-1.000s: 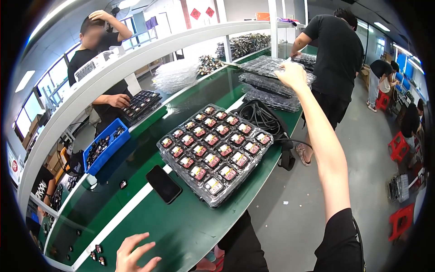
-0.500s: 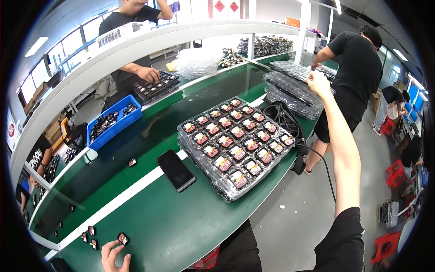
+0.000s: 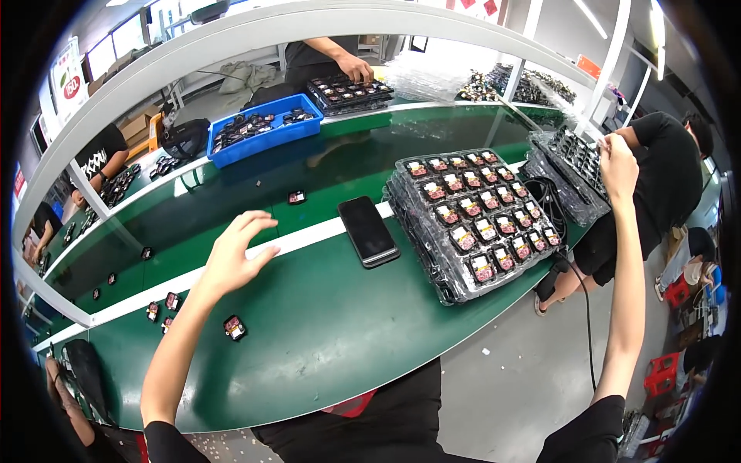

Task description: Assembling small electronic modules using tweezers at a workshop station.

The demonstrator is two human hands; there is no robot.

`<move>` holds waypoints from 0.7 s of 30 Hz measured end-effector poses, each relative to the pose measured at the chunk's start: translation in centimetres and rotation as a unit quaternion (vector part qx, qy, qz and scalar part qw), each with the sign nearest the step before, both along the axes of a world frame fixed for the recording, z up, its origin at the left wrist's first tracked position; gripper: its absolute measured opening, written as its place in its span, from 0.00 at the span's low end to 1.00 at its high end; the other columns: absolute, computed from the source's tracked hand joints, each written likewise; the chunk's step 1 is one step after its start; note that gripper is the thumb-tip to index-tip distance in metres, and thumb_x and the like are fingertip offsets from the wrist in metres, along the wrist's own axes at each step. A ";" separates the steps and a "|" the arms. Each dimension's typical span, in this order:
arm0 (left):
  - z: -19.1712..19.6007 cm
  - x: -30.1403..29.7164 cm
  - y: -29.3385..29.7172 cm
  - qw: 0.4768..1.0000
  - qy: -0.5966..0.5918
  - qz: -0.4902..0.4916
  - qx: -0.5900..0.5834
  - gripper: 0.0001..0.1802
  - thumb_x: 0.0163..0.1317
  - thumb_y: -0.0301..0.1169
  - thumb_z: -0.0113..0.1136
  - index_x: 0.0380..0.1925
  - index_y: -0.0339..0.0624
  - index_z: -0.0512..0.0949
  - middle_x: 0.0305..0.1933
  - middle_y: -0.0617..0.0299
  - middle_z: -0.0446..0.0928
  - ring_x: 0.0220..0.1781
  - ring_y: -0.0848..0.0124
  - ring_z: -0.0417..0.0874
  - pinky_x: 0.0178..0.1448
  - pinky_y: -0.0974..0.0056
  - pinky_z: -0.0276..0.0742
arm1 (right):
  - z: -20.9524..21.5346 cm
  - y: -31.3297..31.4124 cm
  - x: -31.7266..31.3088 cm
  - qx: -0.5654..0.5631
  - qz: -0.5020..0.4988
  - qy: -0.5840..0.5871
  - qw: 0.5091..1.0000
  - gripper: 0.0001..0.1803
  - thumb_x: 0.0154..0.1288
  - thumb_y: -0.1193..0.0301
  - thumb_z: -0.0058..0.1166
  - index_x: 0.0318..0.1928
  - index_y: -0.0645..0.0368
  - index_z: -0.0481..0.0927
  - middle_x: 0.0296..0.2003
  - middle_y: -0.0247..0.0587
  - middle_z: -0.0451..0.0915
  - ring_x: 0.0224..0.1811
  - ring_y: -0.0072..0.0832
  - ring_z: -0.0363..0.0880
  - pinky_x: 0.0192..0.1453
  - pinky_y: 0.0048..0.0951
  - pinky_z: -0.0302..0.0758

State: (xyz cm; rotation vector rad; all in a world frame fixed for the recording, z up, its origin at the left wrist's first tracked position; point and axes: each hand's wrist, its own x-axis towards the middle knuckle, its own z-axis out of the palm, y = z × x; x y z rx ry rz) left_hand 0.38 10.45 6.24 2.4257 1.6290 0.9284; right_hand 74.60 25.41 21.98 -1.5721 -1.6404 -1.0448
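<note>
My left hand point(image 3: 238, 253) hovers over the green worktop, fingers spread and nothing in them. A small black square piece with a pink and white label point(image 3: 235, 327) lies below it; several like it rest by my forearm. At the far right, my right hand point(image 3: 620, 171) is closed at the edge of a tilted plastic tray point(image 3: 573, 157) with dark cells; its fingertips are small in view. That tray is above a pile of clear trays point(image 3: 567, 197). A tray stack point(image 3: 421, 239), its top filled with labelled pieces, stands between my hands.
A black phone point(image 3: 369, 231) lies left of the stack. Black cables point(image 3: 549, 202) bunch up on its right. Beyond the green belt sit a blue bin point(image 3: 266, 147) of small parts and a co-worker's hand point(image 3: 355, 68) over another tray. A person in black point(image 3: 656, 185) stands at right.
My left hand has let go of the small labelled piece and risen from the worktop, opening. The view has shifted left. A tilted tray now shows at my right hand.
</note>
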 end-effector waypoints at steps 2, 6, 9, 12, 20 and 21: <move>-0.5 1.0 4.7 1.000 0.024 0.008 -0.016 0.31 0.72 0.41 0.77 0.72 0.45 0.81 0.78 0.51 0.78 0.80 0.48 0.80 0.83 0.48 0.76 | -0.6 -1.5 -3.6 0.017 0.039 0.000 0.999 0.07 0.81 0.67 0.62 0.52 0.53 0.85 0.43 0.52 0.91 0.46 0.58 0.92 0.48 0.57 0.84; -3.8 2.8 12.0 0.994 0.091 0.060 -0.031 0.39 0.74 0.48 0.72 0.80 0.48 0.74 0.84 0.52 0.73 0.84 0.49 0.74 0.83 0.44 0.76 | -0.5 -3.1 -10.8 0.042 0.088 0.016 0.995 0.07 0.81 0.64 0.64 0.51 0.52 0.86 0.40 0.50 0.91 0.43 0.54 0.93 0.46 0.52 0.85; -4.7 4.7 13.7 0.989 0.071 0.089 -0.089 0.39 0.76 0.48 0.69 0.82 0.47 0.73 0.83 0.51 0.73 0.84 0.50 0.73 0.83 0.44 0.75 | 1.0 -2.2 -13.1 0.047 0.099 0.004 0.994 0.09 0.82 0.61 0.65 0.51 0.51 0.86 0.40 0.49 0.92 0.43 0.55 0.93 0.46 0.52 0.85; -4.9 6.0 14.0 0.989 0.080 0.066 -0.107 0.38 0.77 0.48 0.68 0.82 0.46 0.73 0.82 0.50 0.74 0.83 0.49 0.74 0.83 0.44 0.75 | 1.5 -2.6 -13.6 0.051 0.104 0.051 0.992 0.09 0.81 0.63 0.65 0.51 0.53 0.88 0.41 0.49 0.92 0.45 0.54 0.93 0.48 0.52 0.85; -6.4 4.2 15.2 0.993 0.096 0.042 -0.047 0.29 0.79 0.43 0.67 0.74 0.46 0.80 0.73 0.53 0.81 0.76 0.50 0.79 0.79 0.45 0.77 | -6.5 -12.5 -18.5 -0.015 0.178 0.132 0.975 0.06 0.76 0.74 0.71 0.48 0.59 0.88 0.34 0.42 0.83 0.29 0.36 0.82 0.38 0.34 0.79; -6.2 4.4 15.5 0.993 0.094 0.040 -0.053 0.27 0.79 0.42 0.67 0.73 0.47 0.80 0.71 0.53 0.81 0.75 0.50 0.80 0.78 0.46 0.77 | -7.4 -13.8 -18.1 -0.032 0.192 0.138 0.971 0.07 0.75 0.77 0.72 0.49 0.60 0.88 0.34 0.42 0.82 0.29 0.32 0.82 0.36 0.33 0.78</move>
